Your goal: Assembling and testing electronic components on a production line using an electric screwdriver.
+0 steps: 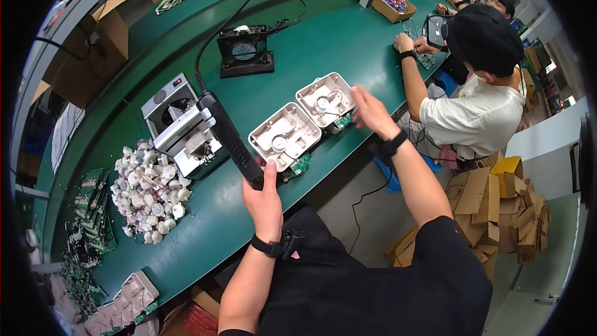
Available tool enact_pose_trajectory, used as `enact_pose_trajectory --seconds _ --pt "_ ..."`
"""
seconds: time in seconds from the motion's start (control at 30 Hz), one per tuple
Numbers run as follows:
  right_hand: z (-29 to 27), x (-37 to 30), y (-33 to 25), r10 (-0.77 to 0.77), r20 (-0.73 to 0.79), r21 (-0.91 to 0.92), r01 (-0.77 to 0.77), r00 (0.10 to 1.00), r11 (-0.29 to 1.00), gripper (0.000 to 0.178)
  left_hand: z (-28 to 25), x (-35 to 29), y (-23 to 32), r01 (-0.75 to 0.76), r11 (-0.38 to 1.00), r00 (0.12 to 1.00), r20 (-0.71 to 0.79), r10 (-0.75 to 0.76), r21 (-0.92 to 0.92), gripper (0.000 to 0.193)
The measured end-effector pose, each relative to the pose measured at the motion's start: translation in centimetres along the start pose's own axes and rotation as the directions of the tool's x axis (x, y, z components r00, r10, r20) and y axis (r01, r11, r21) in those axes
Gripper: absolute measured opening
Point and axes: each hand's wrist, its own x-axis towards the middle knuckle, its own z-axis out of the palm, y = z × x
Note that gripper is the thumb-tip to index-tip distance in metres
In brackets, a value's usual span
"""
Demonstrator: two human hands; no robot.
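Two white plastic housing halves stand end to end before me, hollow side up. The left housing [263, 139] and the right housing [308, 95] each hold a round white part with wires. A green circuit board [299, 167] hangs by the left one and another board [342, 122] by the right one. My left hand [263, 204] is at the left housing's near corner, thumb stretched out along it; its other fingers are partly hidden by a hanging black electric screwdriver [227, 134]. My right hand [374, 113] is open, fingers extended, beside the right housing's outer end.
A grey machine [177, 121] stands at left, beside a pile of white round parts [151, 196]. Circuit boards [93, 205] and more housings [127, 298] lie farther left. A small black fan [244, 53] stands behind. A co-worker [476, 81] sits at right, near flattened cardboard boxes [472, 196].
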Motion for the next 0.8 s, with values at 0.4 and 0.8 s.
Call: enact_pose_trajectory --seconds 0.4,0.8 --pt "18.4 -18.4 -4.8 -0.524 0.117 -0.061 0.532 0.844 0.844 0.053 -9.8 -6.7 3.7 -0.135 0.991 0.991 0.022 0.135 0.004 0.030" --pt "17.5 -15.9 -4.0 -0.451 0.083 -0.359 0.448 0.889 0.818 0.065 -12.1 -7.4 4.3 -0.133 0.989 0.991 -0.006 0.133 -0.069 0.024"
